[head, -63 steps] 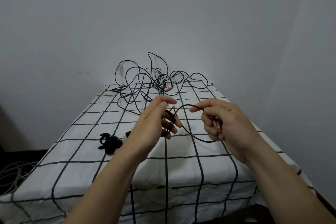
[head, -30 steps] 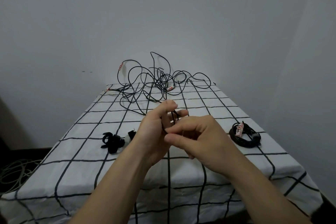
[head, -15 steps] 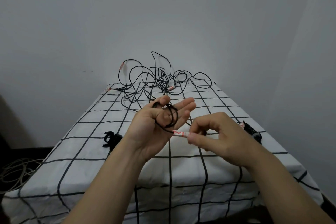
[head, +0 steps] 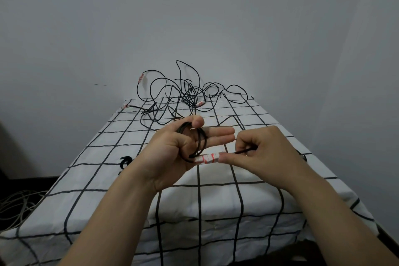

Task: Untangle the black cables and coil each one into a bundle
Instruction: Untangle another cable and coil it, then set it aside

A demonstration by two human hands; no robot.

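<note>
My left hand (head: 172, 153), palm up over the middle of the table, holds a small coil of black cable (head: 199, 140) pinched under the thumb, fingers stretched out. Just to its right, my right hand (head: 263, 151) pinches the same cable's end beside a white tag with red marks (head: 206, 158), which touches the coil. A tangled heap of black cables (head: 185, 95) lies at the far edge against the wall. A coiled black bundle (head: 125, 161) peeks out left of my left wrist; another bundle (head: 302, 155) is mostly hidden behind my right hand.
The table (head: 216, 196) carries a white cloth with a black grid and drops off at the near edge. Pale cables (head: 15, 205) lie on the floor at the lower left. A grey wall (head: 194, 17) stands right behind the table.
My left hand turned palm up and opened its fingers with the coil on it. My right hand drew the tagged end out to the right and holds it against the coil.
</note>
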